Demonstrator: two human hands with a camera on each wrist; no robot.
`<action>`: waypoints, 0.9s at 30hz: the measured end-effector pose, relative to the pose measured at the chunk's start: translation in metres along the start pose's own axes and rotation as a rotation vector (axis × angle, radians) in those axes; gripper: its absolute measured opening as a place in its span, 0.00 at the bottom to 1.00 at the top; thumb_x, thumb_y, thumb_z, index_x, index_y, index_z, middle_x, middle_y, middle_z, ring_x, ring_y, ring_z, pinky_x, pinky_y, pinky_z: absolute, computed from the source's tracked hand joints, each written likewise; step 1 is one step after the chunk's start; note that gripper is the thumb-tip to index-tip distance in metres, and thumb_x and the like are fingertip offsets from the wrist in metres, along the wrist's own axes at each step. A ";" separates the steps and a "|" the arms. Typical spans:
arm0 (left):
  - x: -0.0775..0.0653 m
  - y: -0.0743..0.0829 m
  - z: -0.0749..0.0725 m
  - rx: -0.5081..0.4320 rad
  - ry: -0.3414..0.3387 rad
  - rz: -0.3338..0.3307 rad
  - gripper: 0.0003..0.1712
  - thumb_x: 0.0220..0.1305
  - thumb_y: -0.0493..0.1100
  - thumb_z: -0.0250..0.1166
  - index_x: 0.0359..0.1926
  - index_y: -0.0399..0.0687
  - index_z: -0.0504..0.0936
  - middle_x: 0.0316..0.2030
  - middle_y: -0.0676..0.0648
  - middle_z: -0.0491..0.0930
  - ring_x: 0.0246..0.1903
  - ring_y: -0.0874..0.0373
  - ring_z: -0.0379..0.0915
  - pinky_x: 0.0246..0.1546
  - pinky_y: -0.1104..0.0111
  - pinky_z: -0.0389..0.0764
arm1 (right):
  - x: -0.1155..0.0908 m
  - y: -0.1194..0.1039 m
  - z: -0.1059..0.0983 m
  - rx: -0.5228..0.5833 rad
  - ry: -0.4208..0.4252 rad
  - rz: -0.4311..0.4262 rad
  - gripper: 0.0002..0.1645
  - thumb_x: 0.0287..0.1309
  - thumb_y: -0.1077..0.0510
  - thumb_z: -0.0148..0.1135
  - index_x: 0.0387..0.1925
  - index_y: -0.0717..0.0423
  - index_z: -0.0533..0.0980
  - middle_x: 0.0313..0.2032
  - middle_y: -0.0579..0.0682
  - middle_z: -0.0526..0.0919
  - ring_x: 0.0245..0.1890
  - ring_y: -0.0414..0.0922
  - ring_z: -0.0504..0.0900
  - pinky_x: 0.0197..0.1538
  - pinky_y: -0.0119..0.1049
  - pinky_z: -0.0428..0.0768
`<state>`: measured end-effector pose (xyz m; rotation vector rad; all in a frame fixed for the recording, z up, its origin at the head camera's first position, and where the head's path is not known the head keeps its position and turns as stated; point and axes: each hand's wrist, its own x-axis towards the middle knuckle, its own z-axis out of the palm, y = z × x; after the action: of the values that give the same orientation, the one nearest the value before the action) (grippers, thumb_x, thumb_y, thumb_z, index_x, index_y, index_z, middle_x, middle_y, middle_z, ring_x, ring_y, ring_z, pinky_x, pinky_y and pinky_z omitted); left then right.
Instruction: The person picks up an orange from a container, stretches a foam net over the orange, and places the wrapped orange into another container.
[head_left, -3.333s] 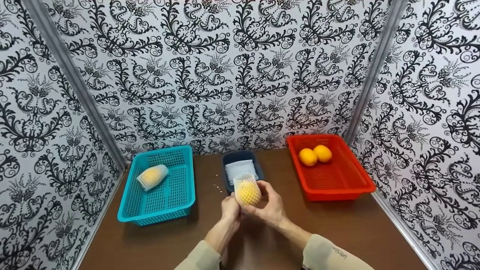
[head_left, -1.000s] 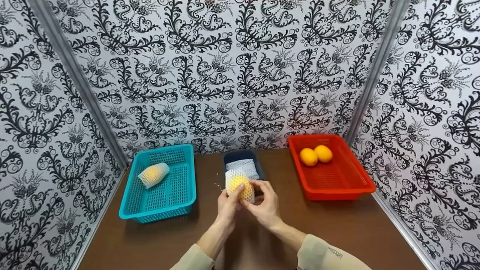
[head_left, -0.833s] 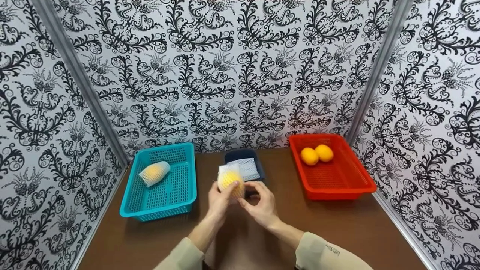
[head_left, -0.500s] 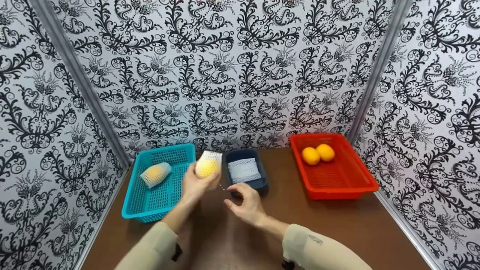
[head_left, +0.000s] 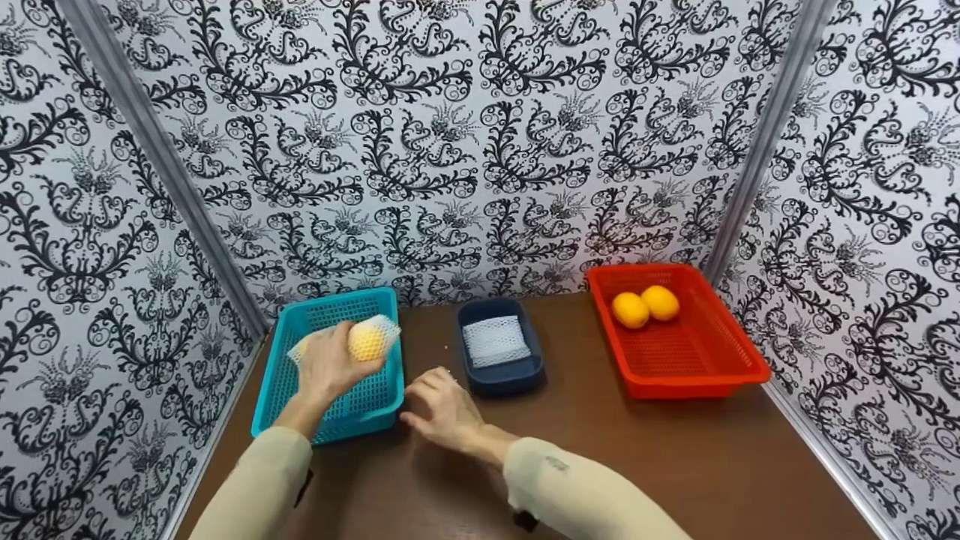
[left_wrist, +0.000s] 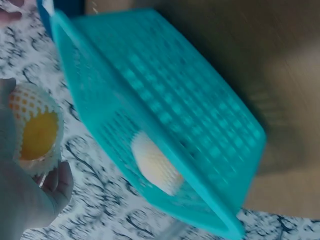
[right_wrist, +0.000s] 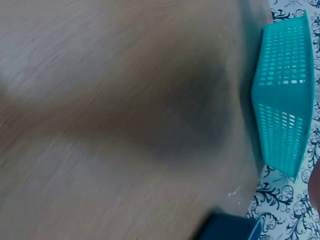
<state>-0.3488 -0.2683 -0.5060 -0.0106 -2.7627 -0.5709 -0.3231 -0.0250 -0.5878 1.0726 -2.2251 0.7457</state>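
Note:
My left hand (head_left: pixel 326 365) grips a yellow-orange fruit (head_left: pixel 367 343) sleeved in a white foam net, above the teal basket (head_left: pixel 264 397). In the left wrist view the netted fruit (left_wrist: pixel 40 135) shows with fingers curled round it. Another netted fruit (left_wrist: pixel 155 165) lies inside the basket, partly hidden behind my left hand in the head view. My right hand (head_left: pixel 444 409) hovers beside the basket's right side, fingers loosely bent, holding nothing. Only a sliver of the right hand (right_wrist: pixel 315 187) appears in the right wrist view.
A dark blue tray (head_left: pixel 506 382) with white foam nets (head_left: pixel 495 341) stands at the back middle of the brown table (head_left: pixel 585 465). On the right, a red basket (head_left: pixel 694 352) holds two bare yellow-orange fruits (head_left: pixel 631 310). Patterned walls enclose the table.
Both hands held the netted fruit in front of the blue tray. The right hand has let go, and the left has carried the fruit left over the teal basket. The right hand has drifted left too.

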 end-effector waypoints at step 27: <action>0.046 -0.088 0.035 0.190 -0.385 0.021 0.36 0.63 0.48 0.79 0.57 0.24 0.75 0.42 0.25 0.84 0.40 0.33 0.85 0.47 0.33 0.86 | 0.010 0.007 0.032 -0.200 -0.005 -0.205 0.04 0.67 0.52 0.79 0.42 0.43 0.91 0.44 0.39 0.90 0.47 0.38 0.87 0.57 0.28 0.84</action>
<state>-0.4099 -0.3384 -0.5562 -0.1174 -3.1756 -0.3256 -0.3417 -0.0485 -0.6050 1.1794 -2.1021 0.4247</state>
